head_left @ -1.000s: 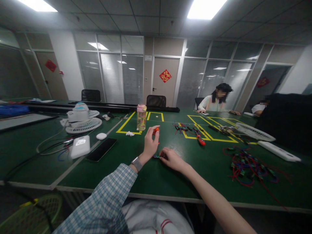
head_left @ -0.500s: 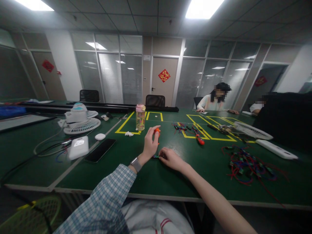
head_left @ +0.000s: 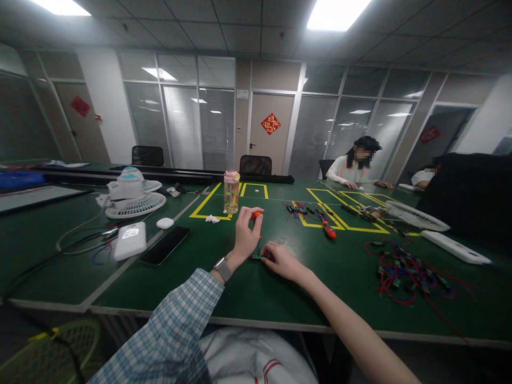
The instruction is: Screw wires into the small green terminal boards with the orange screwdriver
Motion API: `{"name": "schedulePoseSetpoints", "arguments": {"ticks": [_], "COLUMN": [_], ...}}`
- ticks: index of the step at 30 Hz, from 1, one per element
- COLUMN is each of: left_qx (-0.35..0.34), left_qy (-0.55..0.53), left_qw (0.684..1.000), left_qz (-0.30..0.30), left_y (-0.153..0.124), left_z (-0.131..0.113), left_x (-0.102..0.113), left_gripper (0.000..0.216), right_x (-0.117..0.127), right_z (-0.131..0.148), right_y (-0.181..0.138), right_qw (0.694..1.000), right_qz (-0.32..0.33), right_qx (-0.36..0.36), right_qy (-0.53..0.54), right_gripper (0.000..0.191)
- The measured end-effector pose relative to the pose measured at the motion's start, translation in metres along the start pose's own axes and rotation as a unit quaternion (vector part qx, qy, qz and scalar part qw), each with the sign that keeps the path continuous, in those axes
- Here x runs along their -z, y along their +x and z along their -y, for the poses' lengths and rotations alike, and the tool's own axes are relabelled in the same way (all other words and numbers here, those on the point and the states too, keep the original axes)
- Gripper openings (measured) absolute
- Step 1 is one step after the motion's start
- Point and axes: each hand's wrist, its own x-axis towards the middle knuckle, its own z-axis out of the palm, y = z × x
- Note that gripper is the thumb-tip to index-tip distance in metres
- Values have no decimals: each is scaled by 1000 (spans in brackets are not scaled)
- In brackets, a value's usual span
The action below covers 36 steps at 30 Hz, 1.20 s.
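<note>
My left hand (head_left: 246, 234) is closed around the orange handle of a small screwdriver (head_left: 256, 216), held upright with its tip down. Under that tip lies a small green connector piece (head_left: 256, 256) on the green table (head_left: 248, 293). My right hand (head_left: 280, 260) rests on the table and pinches this piece at its right side. A checked sleeve and a wristwatch (head_left: 223, 268) cover my left forearm.
A drink bottle (head_left: 231, 192) stands behind my hands. A black phone (head_left: 165, 245), a white box (head_left: 130, 240) and a white fan (head_left: 134, 197) lie left. A red screwdriver (head_left: 328, 230) and wire bundles (head_left: 404, 269) lie right. Two people sit at the far right.
My left fingers have curled a little tighter over the screwdriver handle, which now shows less. My right hand has stayed on the small piece.
</note>
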Motion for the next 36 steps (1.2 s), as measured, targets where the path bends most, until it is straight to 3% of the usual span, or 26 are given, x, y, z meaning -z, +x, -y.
{"name": "schedulePoseSetpoints", "arguments": {"ticks": [12,24,31,36], "left_qx": [42,10,21,84], "left_qy": [-91,-13,-72,-145], "left_qw": [991,1000,996,984], "left_qz": [89,14,50,63], "left_y": [-1,0,0,0], "left_z": [-1,0,0,4], "left_x": [1,0,1,-5], "left_gripper": [30,13,29,24], "right_x": [2,2,0,-1], "right_z": [3,3,0,-2], "right_y": [-1,0,0,0], "right_qw": [1000,1000,1000,1000], "right_qz": [4,4,0,-1], "right_qx": [-1,0,10,10], "right_qy": [4,0,0,-6], "right_gripper": [7,8,6,6]}}
